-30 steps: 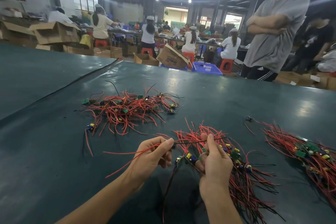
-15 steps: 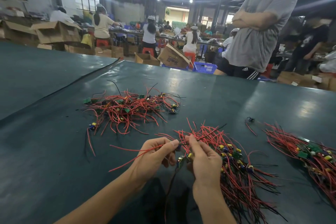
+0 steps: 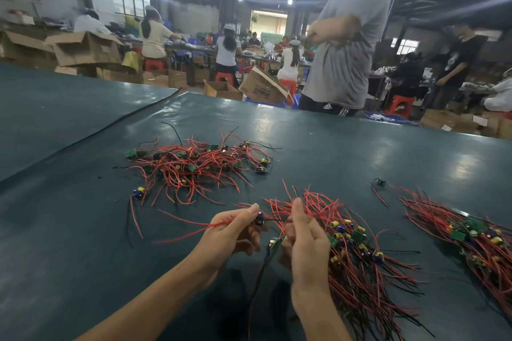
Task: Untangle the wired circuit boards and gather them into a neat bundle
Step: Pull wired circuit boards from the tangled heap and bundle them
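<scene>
- Right-most bundle of red-wired green circuit boards [image 3: 471,232]: cut by the right edge.
- Standing person in grey T-shirt [image 3: 346,58]: blurred, head beyond top edge.
- Right hand [image 3: 306,241]: its grip hidden by its own back.

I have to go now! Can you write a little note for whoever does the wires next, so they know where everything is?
Left hand pinches one wired circuit board, its red wires trailing left.
Right hand grips wires at the middle bundle, lying on the green table.
Done: a gathered bundle lies at the right.
Left to do: add the held board to the middle bundle, then untangle the messy pile farther back and pick up the lone board.
</scene>
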`<state>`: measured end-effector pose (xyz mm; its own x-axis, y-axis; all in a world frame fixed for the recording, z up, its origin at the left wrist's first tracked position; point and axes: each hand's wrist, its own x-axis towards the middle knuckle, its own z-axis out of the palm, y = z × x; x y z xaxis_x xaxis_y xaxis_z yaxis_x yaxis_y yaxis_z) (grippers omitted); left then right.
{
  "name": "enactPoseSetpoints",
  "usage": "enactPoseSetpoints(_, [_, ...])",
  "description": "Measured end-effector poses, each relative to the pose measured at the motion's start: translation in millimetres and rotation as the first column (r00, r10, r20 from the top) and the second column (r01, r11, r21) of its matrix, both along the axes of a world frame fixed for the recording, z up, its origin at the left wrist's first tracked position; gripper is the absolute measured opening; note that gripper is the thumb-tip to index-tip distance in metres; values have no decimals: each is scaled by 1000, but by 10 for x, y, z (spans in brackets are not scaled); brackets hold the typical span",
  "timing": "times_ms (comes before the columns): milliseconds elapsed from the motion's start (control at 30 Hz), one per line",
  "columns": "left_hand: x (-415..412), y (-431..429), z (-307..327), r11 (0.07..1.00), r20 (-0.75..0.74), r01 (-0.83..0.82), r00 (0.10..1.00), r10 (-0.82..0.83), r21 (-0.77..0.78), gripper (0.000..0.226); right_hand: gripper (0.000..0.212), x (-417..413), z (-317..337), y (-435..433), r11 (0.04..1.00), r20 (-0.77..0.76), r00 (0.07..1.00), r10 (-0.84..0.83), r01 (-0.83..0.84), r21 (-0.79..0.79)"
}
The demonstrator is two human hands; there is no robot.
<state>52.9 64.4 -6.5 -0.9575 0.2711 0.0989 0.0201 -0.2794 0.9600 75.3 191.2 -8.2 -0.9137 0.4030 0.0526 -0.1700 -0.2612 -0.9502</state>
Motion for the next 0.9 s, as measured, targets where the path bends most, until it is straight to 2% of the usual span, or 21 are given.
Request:
enactPoseSetpoints(67, [9,9,-25,999,22,38,999,-37,-12,41,61,40,-31,-114,983,-33,990,136,-131,127])
enactPoseSetpoints(100, [10,9,-30,998,28,62,998,-61,-24,44,60,65,-29,-156,972,-27,984,175,-168,166])
enactPoseSetpoints(167, [0,-6,-39,994,35,84,996,-82,-68,51,55,100,-17,-182,961,6,982,189,-186,204])
enactPoseSetpoints(233, [-13,-17,-39,991,59,74,996,-68,-113,56,60,98,-17,-172,957,76,986,150,-165,239])
enactPoseSetpoints(300, [-27,-27,-45,987,87,56,995,-43,-150,57,56,71,-32,-157,975,205,976,73,-113,191])
enactPoseSetpoints(367, [-63,-51,-53,983,94,18,996,-1,-183,57,53,54,-32,-127,997,272,961,40,-58,59])
enactPoseSetpoints(433, [-115,-114,-63,962,-7,-94,995,95,-257,57,52,41,0,-76,995,267,963,48,-23,-98])
enactPoseSetpoints(467, [-159,-172,-85,923,-119,-198,979,168,-330,52,53,28,12,-46,986,257,965,54,-10,-169])
enactPoseSetpoints(500, [-213,-244,-114,843,-269,-332,935,233,-423,43,52,21,22,-16,969,240,969,59,1,-245])
enactPoseSetpoints(567, [-323,-408,-179,587,-572,-592,782,249,-553,20,51,9,29,32,925,199,977,74,7,-381])
enactPoseSetpoints(600, [-371,-483,-215,468,-659,-666,722,210,-581,15,52,7,33,44,905,184,980,76,9,-425])
enactPoseSetpoints(633, [-422,-548,-258,371,-687,-694,705,176,-617,19,53,10,32,55,892,170,983,73,12,-453])
enactPoseSetpoints(767, [-592,-770,-426,80,-535,-554,826,181,-829,54,51,22,52,76,871,124,992,14,49,-489])
enactPoseSetpoints(833, [-672,-880,-477,3,-449,-457,875,183,-889,62,47,26,62,82,874,118,993,-23,77,-480])
enactPoseSetpoints(900, [-726,-942,-515,-27,-399,-401,900,173,-916,64,44,27,61,86,877,118,992,-51,101,-470])
